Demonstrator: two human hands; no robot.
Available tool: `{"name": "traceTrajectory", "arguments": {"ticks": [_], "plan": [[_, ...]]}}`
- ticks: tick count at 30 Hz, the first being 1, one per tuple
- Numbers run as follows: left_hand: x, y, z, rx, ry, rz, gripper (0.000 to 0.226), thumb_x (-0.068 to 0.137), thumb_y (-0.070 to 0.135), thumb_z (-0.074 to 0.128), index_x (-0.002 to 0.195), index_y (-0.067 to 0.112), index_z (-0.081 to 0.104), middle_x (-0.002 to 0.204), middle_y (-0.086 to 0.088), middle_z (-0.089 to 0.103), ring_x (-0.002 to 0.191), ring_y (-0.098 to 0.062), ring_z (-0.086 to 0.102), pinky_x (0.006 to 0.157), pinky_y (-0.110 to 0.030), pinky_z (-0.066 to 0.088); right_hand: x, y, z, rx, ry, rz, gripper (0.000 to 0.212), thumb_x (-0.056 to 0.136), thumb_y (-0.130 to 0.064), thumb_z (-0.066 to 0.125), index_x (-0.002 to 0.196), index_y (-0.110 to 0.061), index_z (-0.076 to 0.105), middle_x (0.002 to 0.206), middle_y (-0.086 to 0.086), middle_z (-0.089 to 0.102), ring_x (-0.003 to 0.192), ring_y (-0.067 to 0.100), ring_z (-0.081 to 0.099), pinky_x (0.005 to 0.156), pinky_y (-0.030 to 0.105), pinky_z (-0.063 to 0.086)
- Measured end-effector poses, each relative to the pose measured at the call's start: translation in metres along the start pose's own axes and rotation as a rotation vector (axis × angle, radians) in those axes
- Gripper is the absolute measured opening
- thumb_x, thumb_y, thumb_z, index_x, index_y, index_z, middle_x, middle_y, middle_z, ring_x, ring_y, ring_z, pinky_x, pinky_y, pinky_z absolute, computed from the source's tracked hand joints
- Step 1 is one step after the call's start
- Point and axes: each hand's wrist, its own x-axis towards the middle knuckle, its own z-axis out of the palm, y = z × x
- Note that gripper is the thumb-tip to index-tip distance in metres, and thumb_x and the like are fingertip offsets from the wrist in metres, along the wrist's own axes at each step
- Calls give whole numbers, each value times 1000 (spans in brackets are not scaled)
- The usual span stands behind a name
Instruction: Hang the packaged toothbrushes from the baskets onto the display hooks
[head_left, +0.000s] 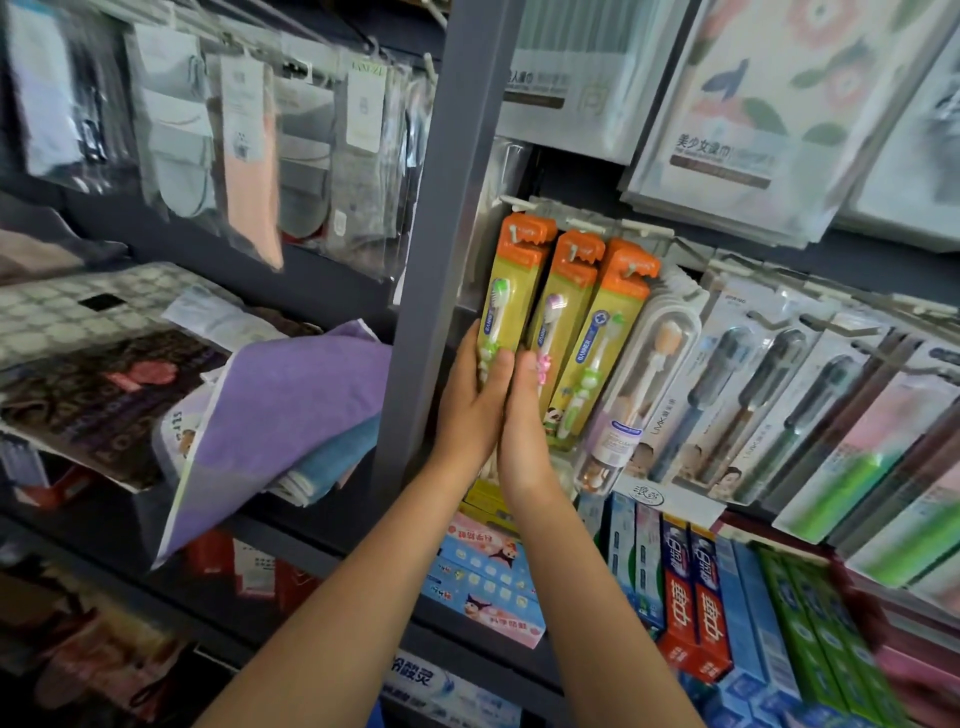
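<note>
Three orange-and-yellow children's toothbrush packs hang side by side on white display hooks (511, 203) just right of a grey shelf post. My left hand (475, 395) grips the lower part of the leftmost pack (511, 291), which holds a green brush. My right hand (522, 415) is pressed against it, with the thumb on the lower part of the middle pack (563, 301), which holds a pink brush. The third pack (605, 332) hangs free to the right. No basket is in view.
The grey post (441, 208) stands just left of my hands. More packaged toothbrushes (769, 395) hang to the right, toothpaste boxes (696, 597) below, packaged towels above. Left of the post are hanging socks (249, 156) and folded towels (291, 405).
</note>
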Motion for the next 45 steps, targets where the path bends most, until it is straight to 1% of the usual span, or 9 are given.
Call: {"name": "traceTrajectory", "arguments": {"ticks": [4,8,15,18,23,33,38,42,45], "plan": [[0,4,1,-7,11,16,33,106,26,47,139,33,44,118,26,57,100,27,53,82,1,40,1,1,-1,-35,26,24,24,107,-48,32,120,-48,52,134,-21,55,130,-5,47,121,28,28],[6,6,1,-43,15,20,29,106,24,48,134,32,48,120,17,62,102,18,59,82,-2,44,5,2,-5,-34,22,80,22,109,-44,30,105,-49,52,114,-30,52,108,-19,46,112,22,30],[7,0,0,-27,47,21,31,102,35,55,133,37,51,127,9,65,114,0,62,98,-25,51,10,1,-4,-4,-30,67,20,109,-44,29,119,-50,45,121,-31,51,98,-36,45,91,-3,33],[12,3,0,-14,39,31,41,101,36,54,141,31,50,131,7,63,119,-3,61,104,-33,50,10,1,-6,-1,-23,79,20,109,-45,26,107,-52,44,110,-35,48,87,-39,43,89,1,32],[12,7,2,-13,17,5,42,104,33,52,146,31,48,128,16,65,115,4,61,100,-25,48,13,5,-3,-11,-10,61,50,103,-60,34,145,-34,45,144,-19,50,133,-7,42,116,21,29],[12,4,3,6,23,13,34,104,28,52,135,42,52,114,33,66,111,10,61,94,-20,46,17,10,0,-17,2,67,59,103,-60,33,147,-25,49,147,-5,54,136,3,47,120,31,32],[14,9,4,-21,21,62,47,104,18,49,148,31,43,136,20,58,124,8,54,97,-11,42,14,13,7,29,32,77,70,96,-70,38,147,-24,49,147,-3,55,137,5,48,122,39,32],[16,14,6,-23,31,38,41,106,25,47,141,44,41,129,42,48,121,23,45,95,-1,35,14,11,6,64,83,91,67,98,-67,42,149,-24,47,151,-2,52,140,7,45,123,38,30],[19,20,4,9,27,37,43,107,28,45,149,35,38,133,34,42,111,33,38,87,7,30,15,9,-2,64,-11,74,57,107,-54,31,153,-24,41,154,-5,47,142,4,41,124,36,28]]}}
